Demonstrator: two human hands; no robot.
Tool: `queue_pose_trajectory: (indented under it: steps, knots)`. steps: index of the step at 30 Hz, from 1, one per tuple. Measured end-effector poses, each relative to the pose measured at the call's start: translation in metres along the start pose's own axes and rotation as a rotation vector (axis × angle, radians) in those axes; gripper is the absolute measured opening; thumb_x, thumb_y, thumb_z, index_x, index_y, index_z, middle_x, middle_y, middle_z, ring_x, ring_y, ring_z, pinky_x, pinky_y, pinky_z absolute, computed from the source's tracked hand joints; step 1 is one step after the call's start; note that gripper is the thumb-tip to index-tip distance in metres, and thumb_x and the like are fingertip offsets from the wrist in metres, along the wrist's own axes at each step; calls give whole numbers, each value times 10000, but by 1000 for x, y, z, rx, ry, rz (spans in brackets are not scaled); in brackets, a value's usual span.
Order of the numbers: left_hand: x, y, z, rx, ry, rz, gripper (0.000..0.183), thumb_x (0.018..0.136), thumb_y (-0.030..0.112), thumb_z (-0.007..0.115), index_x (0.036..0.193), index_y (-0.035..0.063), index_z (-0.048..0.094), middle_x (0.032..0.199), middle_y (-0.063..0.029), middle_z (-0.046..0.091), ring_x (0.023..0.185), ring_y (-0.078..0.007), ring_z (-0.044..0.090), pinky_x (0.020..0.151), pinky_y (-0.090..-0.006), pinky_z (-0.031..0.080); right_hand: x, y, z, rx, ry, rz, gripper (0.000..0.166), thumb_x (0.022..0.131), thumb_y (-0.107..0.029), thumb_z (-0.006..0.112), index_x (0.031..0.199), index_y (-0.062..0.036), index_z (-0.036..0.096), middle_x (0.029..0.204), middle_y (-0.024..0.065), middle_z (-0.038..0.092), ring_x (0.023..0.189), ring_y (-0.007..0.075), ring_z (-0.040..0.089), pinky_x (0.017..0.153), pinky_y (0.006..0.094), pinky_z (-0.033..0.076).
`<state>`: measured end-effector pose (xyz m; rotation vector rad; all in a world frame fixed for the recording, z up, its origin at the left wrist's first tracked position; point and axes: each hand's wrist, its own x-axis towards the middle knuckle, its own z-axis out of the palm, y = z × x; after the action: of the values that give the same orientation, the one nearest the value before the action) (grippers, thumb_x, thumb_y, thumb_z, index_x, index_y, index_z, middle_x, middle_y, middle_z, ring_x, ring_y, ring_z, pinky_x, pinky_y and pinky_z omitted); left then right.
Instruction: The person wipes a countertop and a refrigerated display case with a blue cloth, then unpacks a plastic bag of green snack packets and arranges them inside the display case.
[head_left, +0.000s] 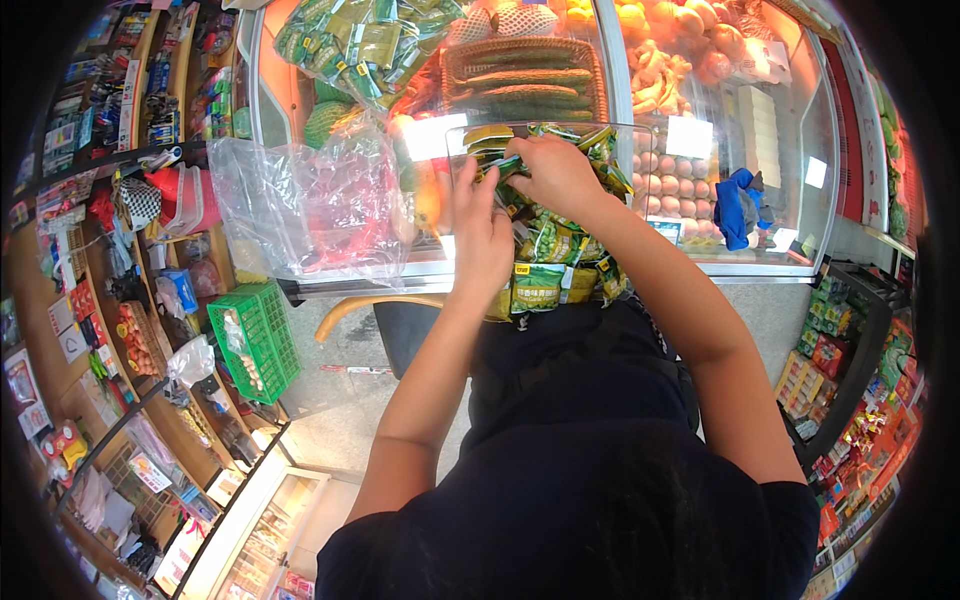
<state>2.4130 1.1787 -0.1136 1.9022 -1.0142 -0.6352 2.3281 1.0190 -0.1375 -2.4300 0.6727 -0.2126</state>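
Note:
Many small green snack packets (537, 287) fill a clear, open-topped container (651, 169) close to the person's body, at the edge of a glass-topped display case. My right hand (559, 176) reaches over the packets with bent fingers and pinches the end of one green packet (499, 171). Upright at the container's left side is my left hand (480, 232), its fingers extended beside that same packet; whether it grips anything is not clear. A clear plastic bag (315, 206) lies crumpled on the glass to the left. Another clear bag full of similar packets (367, 45) lies farther back.
Under the glass are a wicker basket (448, 79) of cucumbers, eggs (675, 184) and ginger (656, 75). A blue cloth item (739, 210) lies on the right. A green plastic crate (281, 337) with eggs stands at left, by stocked shelves. A chair (409, 330) is below the case.

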Motion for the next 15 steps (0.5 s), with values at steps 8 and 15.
queue_pose_trajectory:
  steps: [8, 15]
  knots:
    - [-24, 8, -3, -50, 34, 20, 507, 881, -31, 495, 1382, -44, 571, 1488, -265, 498, 1418, -407, 449, 1185, -462, 339, -2, 8, 7, -190, -70, -75, 107, 803, -149, 704, 893, -102, 740, 843, 74, 710, 876, 321, 684, 800, 475, 520]
    - [0, -25, 25, 219, -198, -154, 505, 995, 255, 561, 1363, -89, 536, 1300, -286, 599, 1235, -459, 534, 1087, -474, 411, 4, -3, 14, -251, -101, -28, 109, 788, -124, 676, 889, -93, 703, 872, 88, 716, 888, 321, 690, 784, 469, 518]
